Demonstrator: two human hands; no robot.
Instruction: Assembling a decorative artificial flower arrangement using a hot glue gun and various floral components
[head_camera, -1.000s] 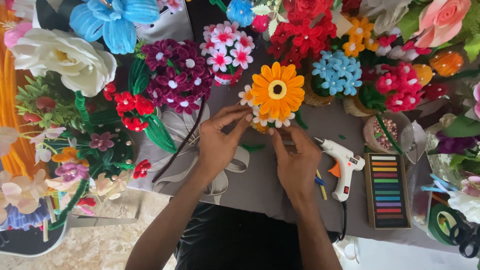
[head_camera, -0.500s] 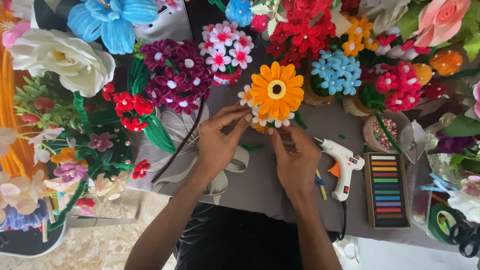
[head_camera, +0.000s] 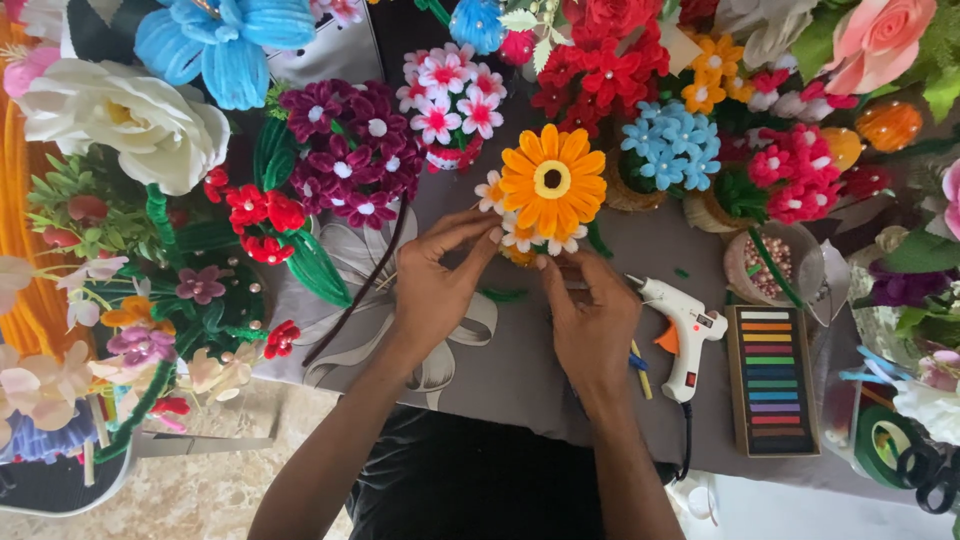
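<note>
An orange pipe-cleaner flower (head_camera: 552, 182) with a yellow and black centre stands at the middle of a grey cloth-covered table (head_camera: 520, 360). Small white flowers (head_camera: 520, 238) cluster around its lower edge. My left hand (head_camera: 435, 285) pinches the white flowers from the left with its fingertips. From below and to the right, my right hand (head_camera: 590, 325) has its fingers on the base of the same bunch. Both hands grip the bunch under the orange bloom; the stem is hidden by them.
A white glue gun (head_camera: 685, 330) lies right of my right hand, beside a box of coloured chalks (head_camera: 772, 380). Handmade flowers crowd the back and left: purple (head_camera: 355, 150), red (head_camera: 605, 60), light blue (head_camera: 672, 145), white (head_camera: 125, 120). A bead bowl (head_camera: 770, 265) and green tape roll (head_camera: 885, 440) sit at right.
Almost nothing differs. Both hands stay on the flower bunch, with only slight finger shifts at its base.
</note>
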